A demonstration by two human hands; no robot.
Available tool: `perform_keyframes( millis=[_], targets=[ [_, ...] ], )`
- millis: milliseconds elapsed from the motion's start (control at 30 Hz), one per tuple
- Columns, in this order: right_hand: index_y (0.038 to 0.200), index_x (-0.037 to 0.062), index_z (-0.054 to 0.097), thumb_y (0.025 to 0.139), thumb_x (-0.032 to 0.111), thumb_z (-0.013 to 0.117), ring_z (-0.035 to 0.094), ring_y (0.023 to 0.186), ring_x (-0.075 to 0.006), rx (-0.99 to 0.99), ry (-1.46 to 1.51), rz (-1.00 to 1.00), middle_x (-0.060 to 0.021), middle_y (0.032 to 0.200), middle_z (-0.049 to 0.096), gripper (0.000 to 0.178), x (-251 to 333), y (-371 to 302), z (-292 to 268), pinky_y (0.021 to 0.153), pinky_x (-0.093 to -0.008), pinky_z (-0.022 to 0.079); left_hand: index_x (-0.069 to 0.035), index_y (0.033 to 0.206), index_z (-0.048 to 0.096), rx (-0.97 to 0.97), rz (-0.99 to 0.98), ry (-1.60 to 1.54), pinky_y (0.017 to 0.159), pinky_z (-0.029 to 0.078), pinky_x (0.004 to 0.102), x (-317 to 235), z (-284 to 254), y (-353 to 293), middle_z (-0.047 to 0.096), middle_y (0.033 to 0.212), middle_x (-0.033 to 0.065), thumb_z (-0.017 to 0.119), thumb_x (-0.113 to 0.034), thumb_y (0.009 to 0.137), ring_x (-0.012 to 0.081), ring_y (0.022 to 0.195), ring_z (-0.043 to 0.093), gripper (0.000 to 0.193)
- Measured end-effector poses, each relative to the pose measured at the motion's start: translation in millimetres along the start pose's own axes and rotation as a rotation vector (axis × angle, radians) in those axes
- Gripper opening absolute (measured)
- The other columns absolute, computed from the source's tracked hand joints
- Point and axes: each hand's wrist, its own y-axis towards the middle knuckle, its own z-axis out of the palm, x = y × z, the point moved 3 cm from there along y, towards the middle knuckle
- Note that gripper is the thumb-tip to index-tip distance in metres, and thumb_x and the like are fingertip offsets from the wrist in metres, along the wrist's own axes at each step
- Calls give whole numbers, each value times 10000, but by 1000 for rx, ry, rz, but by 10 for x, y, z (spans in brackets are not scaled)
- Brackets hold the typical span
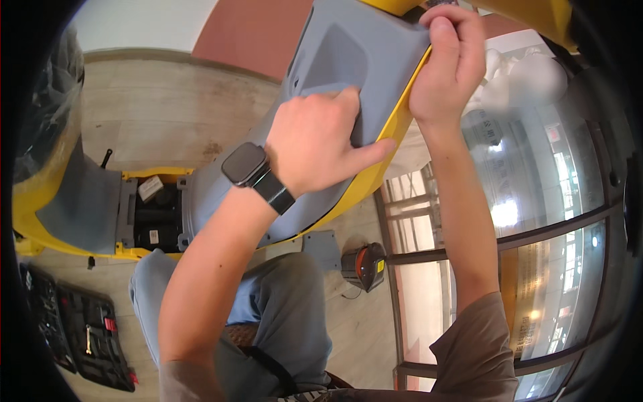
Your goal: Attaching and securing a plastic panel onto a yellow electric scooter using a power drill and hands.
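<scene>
A scooter's grey inner front panel (395, 33) with a yellow edge trim (355, 191) rises in front of me. My left hand (315, 137), with a dark watch on the wrist, grips it at the moulded pocket (335, 57). Its fingers bend into the pocket and are partly hidden, while the thumb stretches across to the yellow trim. At the panel's upper right corner my right hand (449, 67) is closed around the edge, the fingers curled and their tips partly hidden behind it.
An uncovered compartment (158, 213) with black parts sits in the scooter's footboard. A toolbox (90, 328) lies on the floor at lower left. A black and orange device (365, 266) and a flat grey piece (321, 249) lie near my knee. Glass panes (516, 167) stand at right.
</scene>
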Motion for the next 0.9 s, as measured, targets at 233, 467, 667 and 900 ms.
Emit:
perform_keyframes(
  millis=[233,467,667,900],
  targets=[
    [971,112,617,830,275,575,586,1011,-196,458,-290,-821,-22,967,625,219,897,-1408,-118,890,-350,444,-5,703,510,-79,89,35,546,458,453,33,-13,12,528,553,178,719,-566,786,399,577,566,604],
    [1113,54,638,860,529,566,524,1207,-244,1027,-527,-707,-108,1177,618,543,752,-2756,407,1070,-419,377,62,776,595,64,-1,3,655,546,479,-57,-75,29,630,674,271,673,-454,808,435,673,658,523],
    [997,74,689,911,521,551,568,1143,-224,716,-586,-736,-80,1134,658,475,622,-2997,581,996,-376,446,72,755,596,-39,57,-44,652,554,460,-35,-31,24,631,669,271,666,-411,813,425,646,657,491],
    [932,105,687,903,381,636,618,1089,-187,505,-488,-594,-61,1132,664,282,587,-3066,575,911,-313,475,79,755,596,-72,58,-47,653,561,451,3,79,34,634,665,273,672,-394,811,418,640,664,481]
  ],
)
